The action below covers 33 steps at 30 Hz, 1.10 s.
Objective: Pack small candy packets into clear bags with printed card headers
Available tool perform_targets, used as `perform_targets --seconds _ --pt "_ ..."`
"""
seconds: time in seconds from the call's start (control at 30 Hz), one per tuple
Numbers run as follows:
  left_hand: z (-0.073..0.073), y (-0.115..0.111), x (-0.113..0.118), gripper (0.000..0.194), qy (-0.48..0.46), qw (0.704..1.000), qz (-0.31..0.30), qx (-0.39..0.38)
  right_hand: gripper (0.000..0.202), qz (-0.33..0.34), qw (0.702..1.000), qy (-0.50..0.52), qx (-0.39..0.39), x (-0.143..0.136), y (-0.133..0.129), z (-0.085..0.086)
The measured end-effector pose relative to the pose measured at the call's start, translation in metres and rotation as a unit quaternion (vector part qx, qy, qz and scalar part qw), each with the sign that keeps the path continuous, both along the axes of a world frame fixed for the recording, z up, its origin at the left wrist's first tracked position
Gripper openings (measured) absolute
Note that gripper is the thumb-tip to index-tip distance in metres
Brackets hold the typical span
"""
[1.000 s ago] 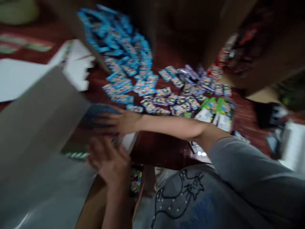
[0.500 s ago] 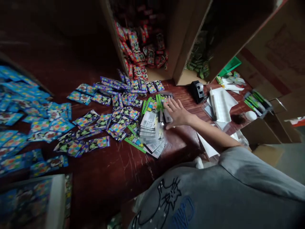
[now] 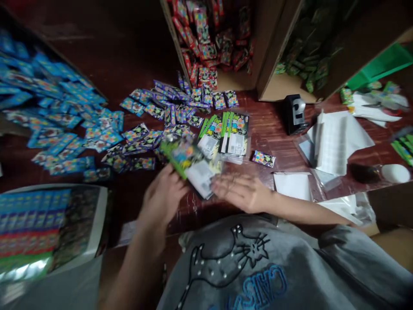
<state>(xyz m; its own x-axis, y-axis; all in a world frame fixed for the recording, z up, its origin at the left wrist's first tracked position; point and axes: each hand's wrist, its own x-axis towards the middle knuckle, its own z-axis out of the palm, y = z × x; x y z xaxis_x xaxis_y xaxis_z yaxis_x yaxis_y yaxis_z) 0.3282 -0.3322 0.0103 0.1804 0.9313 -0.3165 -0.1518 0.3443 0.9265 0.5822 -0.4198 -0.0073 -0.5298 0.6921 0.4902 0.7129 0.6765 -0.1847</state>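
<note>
A stack of green-and-black printed packaging bags (image 3: 198, 170) with white label panels is between my two hands above the near part of the table, blurred by motion. My left hand (image 3: 166, 189) grips its left lower edge. At the right end of the stack, my right hand (image 3: 240, 191) has its fingers together against it, thumb hidden. Just behind lie more bags of the same print in two fanned piles (image 3: 235, 140). A single purple sachet (image 3: 263, 159) lies to the right of them. Loose purple sachets (image 3: 171, 105) spread out behind and to the left.
Blue sachets (image 3: 61, 116) spill across the left. Cardboard boxes hold red sachets (image 3: 209, 47) and green sachets (image 3: 300, 69). On the right are a black tape dispenser (image 3: 294, 114), white sheets (image 3: 334, 142) and a white-capped jar (image 3: 395, 173). A white-rimmed tray (image 3: 100, 215) holds multicoloured strips.
My left hand has come into view, and a stack of bags is now lifted between both hands. My right hand moved back from the bags toward my body. The view shifted.
</note>
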Motion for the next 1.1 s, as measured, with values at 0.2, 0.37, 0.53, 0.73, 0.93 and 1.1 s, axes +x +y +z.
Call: perform_targets --seconds 0.2,0.37,0.53,0.73,0.93,1.1 --pt "-0.037 0.009 0.054 0.044 0.106 0.982 -0.136 0.074 0.068 -0.040 0.992 0.083 -0.085 -0.006 0.008 0.013" --pt "-0.035 -0.011 0.040 0.029 0.199 0.934 -0.253 0.155 0.027 -0.156 0.958 0.136 -0.201 0.005 0.046 0.023" --pt "-0.031 -0.022 0.020 0.027 0.173 0.934 -0.284 0.128 0.022 -0.006 0.924 0.083 -0.373 0.007 0.065 0.048" --pt "-0.026 -0.029 -0.013 0.049 0.099 0.947 -0.305 0.014 0.022 0.275 0.835 0.085 -0.470 -0.002 0.094 0.064" --pt "-0.044 -0.026 -0.038 0.045 0.079 0.996 0.050 0.007 0.052 -0.083 0.878 0.233 -0.408 -0.069 0.081 0.019" --pt "-0.082 -0.036 -0.044 0.051 0.060 0.987 0.142 -0.043 0.045 -0.196 0.894 0.000 -0.404 -0.145 0.069 -0.033"
